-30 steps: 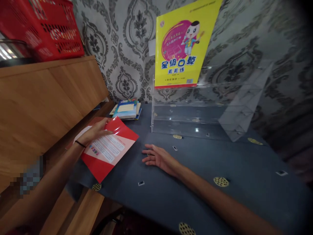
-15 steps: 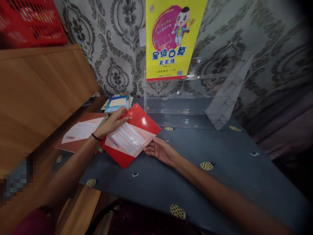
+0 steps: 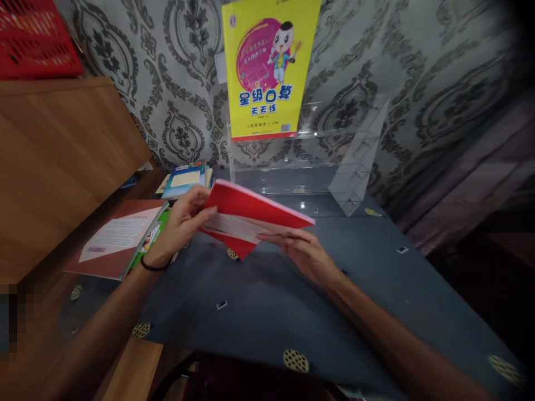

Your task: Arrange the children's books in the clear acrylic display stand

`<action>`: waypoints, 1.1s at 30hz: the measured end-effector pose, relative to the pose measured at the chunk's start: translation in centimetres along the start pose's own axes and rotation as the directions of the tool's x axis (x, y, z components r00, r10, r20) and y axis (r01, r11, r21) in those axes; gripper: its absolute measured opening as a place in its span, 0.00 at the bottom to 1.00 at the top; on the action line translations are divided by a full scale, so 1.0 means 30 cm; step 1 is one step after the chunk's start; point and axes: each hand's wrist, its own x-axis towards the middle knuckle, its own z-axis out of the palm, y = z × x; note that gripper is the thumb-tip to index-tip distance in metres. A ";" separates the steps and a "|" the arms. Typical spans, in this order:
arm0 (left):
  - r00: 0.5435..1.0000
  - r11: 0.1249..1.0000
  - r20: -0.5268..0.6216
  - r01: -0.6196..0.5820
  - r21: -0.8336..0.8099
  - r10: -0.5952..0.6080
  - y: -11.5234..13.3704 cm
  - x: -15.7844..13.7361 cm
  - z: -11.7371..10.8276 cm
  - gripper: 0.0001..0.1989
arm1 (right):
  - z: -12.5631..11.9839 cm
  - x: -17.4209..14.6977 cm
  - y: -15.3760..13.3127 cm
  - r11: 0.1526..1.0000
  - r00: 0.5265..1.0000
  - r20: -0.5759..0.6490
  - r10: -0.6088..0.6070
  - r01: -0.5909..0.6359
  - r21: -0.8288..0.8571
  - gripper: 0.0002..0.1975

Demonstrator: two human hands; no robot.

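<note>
Above the desk, a thin red book (image 3: pixel 251 209) with a pale printed band is tilted in both hands. My left hand (image 3: pixel 186 220), a dark band at its wrist, grips the book's left side with the thumb on the printed face. At the lower right edge, my right hand (image 3: pixel 307 250) pinches the book, its fingers partly hidden. A yellow workbook (image 3: pixel 267 72) stands upright in a clear acrylic rack (image 3: pixel 351 172) beyond the hands. To the left, a brown-red book (image 3: pixel 117 236) lies on a green one (image 3: pixel 152 236).
More books (image 3: pixel 186 178) are piled at the desk's back left. A wooden cabinet (image 3: pixel 62 139) rises at the left, carrying a red plastic basket (image 3: pixel 35 39). The desk (image 3: pixel 259 312) has a dark blue patterned cover. Patterned wallpaper (image 3: pixel 192 72) lies behind the rack.
The red book has been raised and tipped, so its edge now shows along the top. My right hand has closed on its right side. The view has shifted to the right.
</note>
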 end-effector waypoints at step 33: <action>0.988 0.743 0.140 -0.042 0.668 -0.070 -0.432 -0.193 0.196 0.23 | -0.050 -0.037 0.172 -0.015 0.930 0.368 0.020 0.368 -0.930 0.17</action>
